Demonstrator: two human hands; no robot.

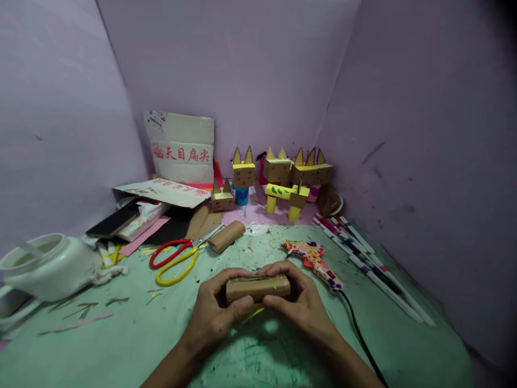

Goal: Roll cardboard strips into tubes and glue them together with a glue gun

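Note:
A small brown cardboard block point(257, 289) is held level between both hands, just above the green table point(161, 345). My left hand point(216, 307) grips its left end, thumb on the near face and fingers behind. On the right end, my right hand point(297, 296) holds it the same way. Something yellow shows below the block, between the thumbs; most of it is hidden. Beyond the hands lies a brown cardboard tube point(226, 237). Scissors point(194, 253) with one red and one yellow handle lie to its left. A patterned glue gun point(314, 261) rests right of the hands.
A white teapot point(56, 269) stands at the left. Behind it are a phone point(115, 218) and cardboard sheets point(165, 193). Cardboard animal figures point(243, 175) stand along the back. Several markers point(371, 269) lie at the right, and a black cord point(359, 328) runs to the front edge.

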